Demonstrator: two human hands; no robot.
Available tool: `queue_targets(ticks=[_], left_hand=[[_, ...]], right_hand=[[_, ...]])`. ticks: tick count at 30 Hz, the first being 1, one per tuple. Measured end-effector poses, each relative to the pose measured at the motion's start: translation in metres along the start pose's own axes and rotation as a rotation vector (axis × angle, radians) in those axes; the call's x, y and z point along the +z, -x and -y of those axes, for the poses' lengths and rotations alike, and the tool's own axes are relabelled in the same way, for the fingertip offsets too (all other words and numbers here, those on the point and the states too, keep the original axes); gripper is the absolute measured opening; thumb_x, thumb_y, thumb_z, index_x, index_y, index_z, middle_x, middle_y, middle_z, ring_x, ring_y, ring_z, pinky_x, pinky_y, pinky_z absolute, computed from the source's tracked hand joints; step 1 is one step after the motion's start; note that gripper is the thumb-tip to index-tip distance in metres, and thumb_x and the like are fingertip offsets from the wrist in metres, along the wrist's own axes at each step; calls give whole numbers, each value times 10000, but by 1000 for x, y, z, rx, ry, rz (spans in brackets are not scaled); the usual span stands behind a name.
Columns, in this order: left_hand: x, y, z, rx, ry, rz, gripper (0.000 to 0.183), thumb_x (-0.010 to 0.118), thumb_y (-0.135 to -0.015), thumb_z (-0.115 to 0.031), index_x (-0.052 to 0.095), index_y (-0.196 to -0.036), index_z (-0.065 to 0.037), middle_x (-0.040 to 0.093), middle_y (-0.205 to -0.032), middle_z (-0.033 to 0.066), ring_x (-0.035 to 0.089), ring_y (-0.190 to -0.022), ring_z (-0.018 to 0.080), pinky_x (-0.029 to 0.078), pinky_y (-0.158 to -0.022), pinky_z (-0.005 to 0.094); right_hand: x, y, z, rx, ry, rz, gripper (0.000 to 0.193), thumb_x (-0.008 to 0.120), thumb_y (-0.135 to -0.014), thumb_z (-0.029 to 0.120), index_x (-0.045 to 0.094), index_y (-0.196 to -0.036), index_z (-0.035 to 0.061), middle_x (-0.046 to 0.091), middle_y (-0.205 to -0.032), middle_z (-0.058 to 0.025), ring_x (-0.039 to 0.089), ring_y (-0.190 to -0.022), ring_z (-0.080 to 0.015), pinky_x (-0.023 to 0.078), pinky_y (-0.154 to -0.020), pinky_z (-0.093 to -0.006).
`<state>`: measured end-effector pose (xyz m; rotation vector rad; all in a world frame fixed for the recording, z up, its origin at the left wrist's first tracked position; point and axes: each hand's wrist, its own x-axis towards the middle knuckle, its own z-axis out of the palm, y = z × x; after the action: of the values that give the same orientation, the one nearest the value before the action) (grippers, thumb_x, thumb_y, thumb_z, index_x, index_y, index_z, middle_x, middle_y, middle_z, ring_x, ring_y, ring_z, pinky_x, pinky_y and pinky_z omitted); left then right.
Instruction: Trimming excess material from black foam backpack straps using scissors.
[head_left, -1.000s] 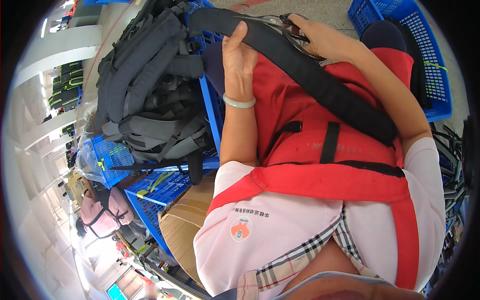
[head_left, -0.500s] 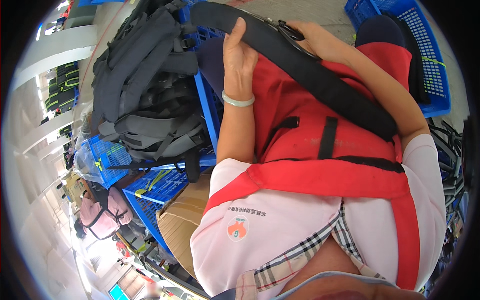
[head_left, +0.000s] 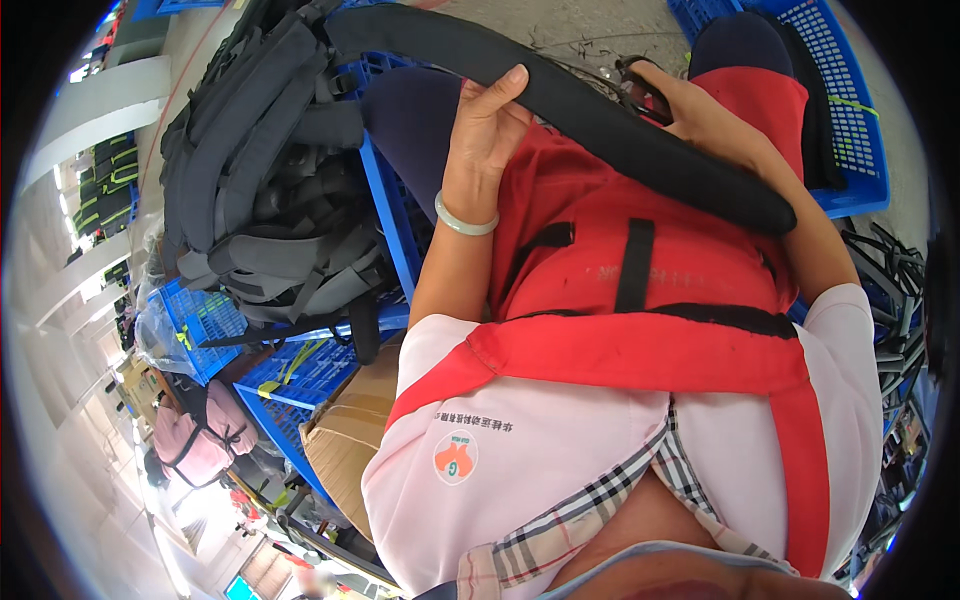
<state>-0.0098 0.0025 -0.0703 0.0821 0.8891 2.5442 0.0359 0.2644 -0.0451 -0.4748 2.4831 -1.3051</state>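
A long, curved black padded strap (head_left: pixel 600 130) lies across my lap over the red apron (head_left: pixel 560 260), its rounded end near my right forearm. My left hand (head_left: pixel 490 120) grips its near edge, thumb on top and fingers partly hidden beneath. On the far side of the strap, my right hand (head_left: pixel 710 120) is closed around a small tool with black loop handles (head_left: pixel 645 95), which looks like scissors. Its blades are hard to make out. Part of that hand's palm is hidden behind the strap.
A heap of dark grey padded straps (head_left: pixel 260 170) rises at my left on blue crates (head_left: pixel 385 210). Another blue crate (head_left: pixel 850 120) stands at the far right, with black straps (head_left: pixel 890 300) piled below it. A cardboard box (head_left: pixel 345 430) sits by my left side.
My right hand and the tool have moved right along the strap and turned, showing the handles more. My left hand has shifted slightly right along the strap. The whole view has shifted a little.
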Motion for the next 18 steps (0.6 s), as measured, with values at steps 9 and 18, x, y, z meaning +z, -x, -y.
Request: queue_targets(ticks=[9,18], left_hand=[[7,-4,0,40,-6,-8,187,624,-863,1,648,-1029,-82,667,-1063,54,619,-1041,221,469,-974,402],[4,-3,-2,77,-20,-47,200,627,-853,21,650,-1011,-98,673,-1014,39,626,-1003,198,475,-962,376]], right_hand=[[5,-12,1,-2,43,39,548,656,-804,142,403,-1279,41,610,-936,-216,591,-862,-388,454,-732,-421],[-8,-4,-4,1,128,62,568,681,-787,172,412,-1269,35,603,-978,-196,589,-840,-386,462,-723,-404]])
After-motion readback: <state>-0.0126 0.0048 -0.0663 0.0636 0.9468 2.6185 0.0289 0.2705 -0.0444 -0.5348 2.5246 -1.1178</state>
